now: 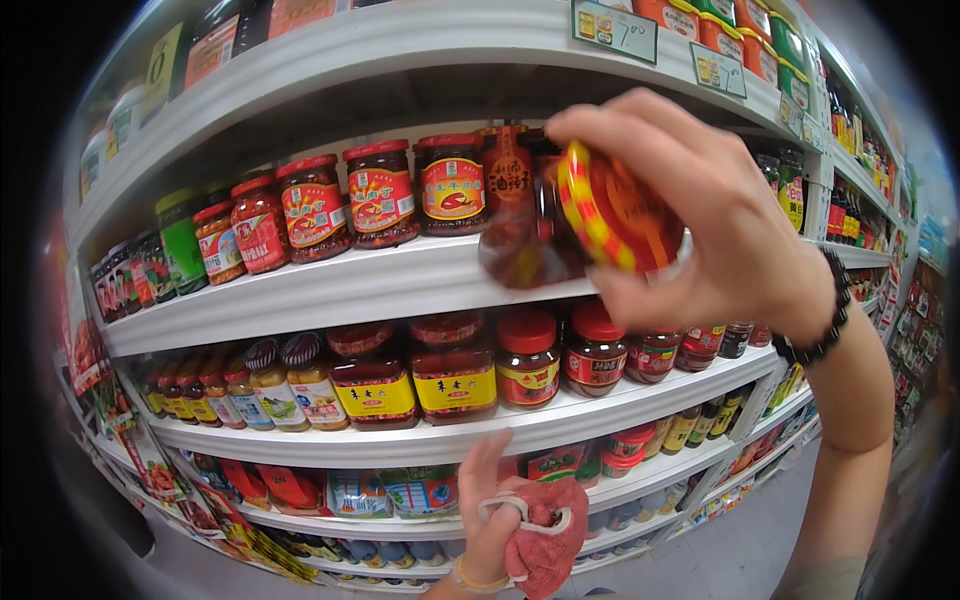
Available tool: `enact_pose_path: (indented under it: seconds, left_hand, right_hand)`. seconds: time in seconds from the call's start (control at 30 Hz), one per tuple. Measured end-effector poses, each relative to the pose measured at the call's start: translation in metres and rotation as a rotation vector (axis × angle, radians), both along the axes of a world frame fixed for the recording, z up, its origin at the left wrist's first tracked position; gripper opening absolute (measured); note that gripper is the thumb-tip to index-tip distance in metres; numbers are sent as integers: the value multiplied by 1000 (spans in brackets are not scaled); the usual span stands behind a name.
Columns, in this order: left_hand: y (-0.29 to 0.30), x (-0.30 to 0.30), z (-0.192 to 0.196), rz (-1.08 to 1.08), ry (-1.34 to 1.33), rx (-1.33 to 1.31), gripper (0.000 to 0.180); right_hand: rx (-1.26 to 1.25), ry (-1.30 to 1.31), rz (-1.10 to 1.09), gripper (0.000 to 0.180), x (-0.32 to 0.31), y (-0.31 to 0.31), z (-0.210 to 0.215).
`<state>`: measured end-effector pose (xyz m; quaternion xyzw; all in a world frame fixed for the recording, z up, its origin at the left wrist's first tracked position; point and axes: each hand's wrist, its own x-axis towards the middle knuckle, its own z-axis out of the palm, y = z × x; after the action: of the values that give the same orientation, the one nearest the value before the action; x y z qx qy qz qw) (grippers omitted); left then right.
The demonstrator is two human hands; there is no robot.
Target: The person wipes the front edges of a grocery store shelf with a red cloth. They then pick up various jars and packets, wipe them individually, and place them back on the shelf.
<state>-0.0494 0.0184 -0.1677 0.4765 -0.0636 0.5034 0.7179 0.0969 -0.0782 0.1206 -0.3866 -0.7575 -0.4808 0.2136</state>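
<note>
My right hand is raised in front of the upper shelf, its fingers and thumb gripping a glass jar by its red and yellow lid. The jar is tipped over, lid toward me, and its dark contents are blurred. Lower down, my left hand grips a crumpled red cloth with a pale edge, in front of the lower shelves. Right behind the held jar stand a red-labelled jar and other jars that it partly hides.
Red-lidded sauce jars line the upper shelf. Below are square yellow-labelled jars and round red-lidded jars. Bagged goods sit lower. Price tags hang from the top shelf edge. More stocked shelves run along the right.
</note>
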Motion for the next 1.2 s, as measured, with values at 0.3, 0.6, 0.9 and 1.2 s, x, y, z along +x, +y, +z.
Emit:
enact_pose_path:
  seconds: [0.3,0.6,0.9,1.2]
  left_hand:
    - [-7,-3,-15,22,81,-66,75]
    - [0,-6,-29,25,181,-57,66]
    - [11,-2,-41,45,182,-84,58]
    - [22,5,-54,56,202,-66,53]
  right_hand:
    - [138,-46,-347,54,26,64,26]
    - [-15,7,-595,56,31,95,36]
    - [-150,129,-589,53,47,118,54]
    - [-329,264,-676,51,42,126,64]
